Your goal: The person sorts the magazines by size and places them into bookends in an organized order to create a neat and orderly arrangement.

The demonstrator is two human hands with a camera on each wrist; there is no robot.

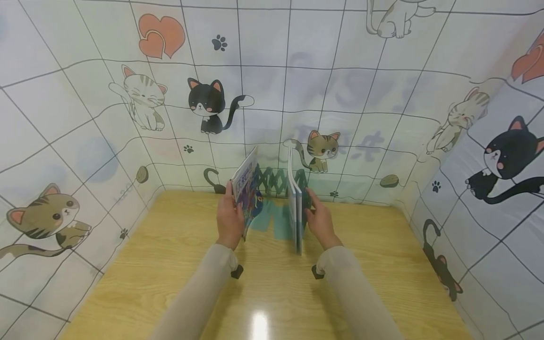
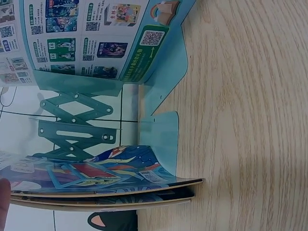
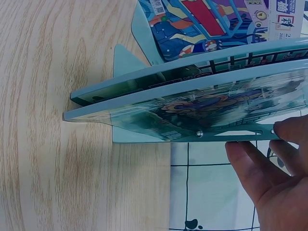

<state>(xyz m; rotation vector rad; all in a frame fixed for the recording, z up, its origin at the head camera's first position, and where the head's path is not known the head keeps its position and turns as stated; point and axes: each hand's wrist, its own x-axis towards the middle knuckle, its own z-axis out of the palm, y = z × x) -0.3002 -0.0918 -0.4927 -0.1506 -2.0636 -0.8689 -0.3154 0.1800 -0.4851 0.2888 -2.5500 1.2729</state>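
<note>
An extendable teal bookend (image 1: 272, 182) with a criss-cross lattice stands at the back of the table, its flat base plates (image 2: 163, 139) lying on the wood. Against its left end, thin magazines (image 1: 248, 186) with colourful covers lean outward, and my left hand (image 1: 229, 219) grips them by the near side. Only a fingertip of that hand shows in the left wrist view. Two thin books (image 3: 192, 101) with pale blue spines stand upright at the right end. My right hand (image 1: 321, 222) holds the bookend's right end plate from outside, fingertips at its edge in the right wrist view.
A wood-grain table (image 1: 178, 274) lies under everything. White tiled-pattern sheeting (image 1: 263, 104) with printed cats closes off the back and both sides, close behind the bookend. A bright light reflection (image 1: 259, 326) shows near the front.
</note>
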